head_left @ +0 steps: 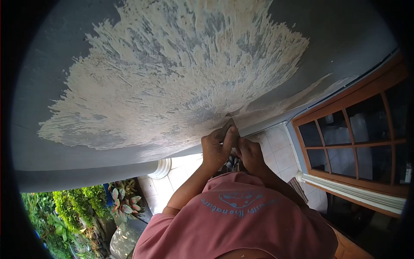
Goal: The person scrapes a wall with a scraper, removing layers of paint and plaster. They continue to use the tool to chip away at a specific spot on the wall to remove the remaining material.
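My left hand (217, 146) is closed around a small scraper (229, 124), whose thin blade touches the wall (172, 95) near the lower edge of a rough patch. Close beside it on the right, my right hand (251, 154) is also closed, its fingers at the lower end of the tool; the handle is mostly hidden by the fingers. The patch is pale and streaked, with jagged edges against the smooth grey paint. A narrower bare strip (302, 96) runs from it toward the upper right.
A wood-framed window (353, 134) stands at the right above a white ledge (358, 194). Pale floor tiles (278, 146) lie below. At the lower left are a white column base (161, 168), green plants (73, 207) and a large stone (125, 239).
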### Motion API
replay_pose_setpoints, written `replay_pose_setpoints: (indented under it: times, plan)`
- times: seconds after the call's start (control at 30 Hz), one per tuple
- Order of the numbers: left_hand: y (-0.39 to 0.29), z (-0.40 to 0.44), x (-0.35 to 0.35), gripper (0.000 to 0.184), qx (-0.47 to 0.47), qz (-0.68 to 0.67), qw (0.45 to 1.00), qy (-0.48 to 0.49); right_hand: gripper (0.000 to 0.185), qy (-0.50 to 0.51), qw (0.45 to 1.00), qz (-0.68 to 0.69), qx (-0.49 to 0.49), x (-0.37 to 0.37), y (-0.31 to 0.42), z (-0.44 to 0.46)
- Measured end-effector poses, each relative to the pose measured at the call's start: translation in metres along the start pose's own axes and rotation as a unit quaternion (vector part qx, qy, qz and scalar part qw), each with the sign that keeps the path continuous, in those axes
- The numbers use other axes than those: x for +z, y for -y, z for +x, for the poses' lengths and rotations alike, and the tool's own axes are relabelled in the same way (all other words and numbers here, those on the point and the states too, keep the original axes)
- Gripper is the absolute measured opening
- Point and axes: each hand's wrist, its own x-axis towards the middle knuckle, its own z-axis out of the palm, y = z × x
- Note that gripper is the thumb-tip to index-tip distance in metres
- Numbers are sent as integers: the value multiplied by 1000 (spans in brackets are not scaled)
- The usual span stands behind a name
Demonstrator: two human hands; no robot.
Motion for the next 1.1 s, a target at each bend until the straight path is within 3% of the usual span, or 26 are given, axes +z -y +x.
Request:
replay_pose_setpoints:
  times: [0.13,0.23,0.63,0.73,0.83,1.1]
  plan:
    - [1,1,1,29,3,-52,998,-36,38,-36,997,-59,-39,6,3,3]
    - [-11,6,4,29,26,-19,999,-35,37,-27,997,-63,-45,-3,4,9]
    - [8,-3,2,32,-58,-92,994,-7,34,-38,986,-158,-41,-3,18,2]
    - [2,-7,8,31,-33,-144,988,-44,35,-77,971,-182,-138,3,13,1]
    - [-3,5,4,32,-8,-68,997,-20,36,-67,979,-180,-69,-3,17,7]
    - [11,2,13,30,-31,-120,992,-21,36,-97,972,-189,-103,0,-3,12]
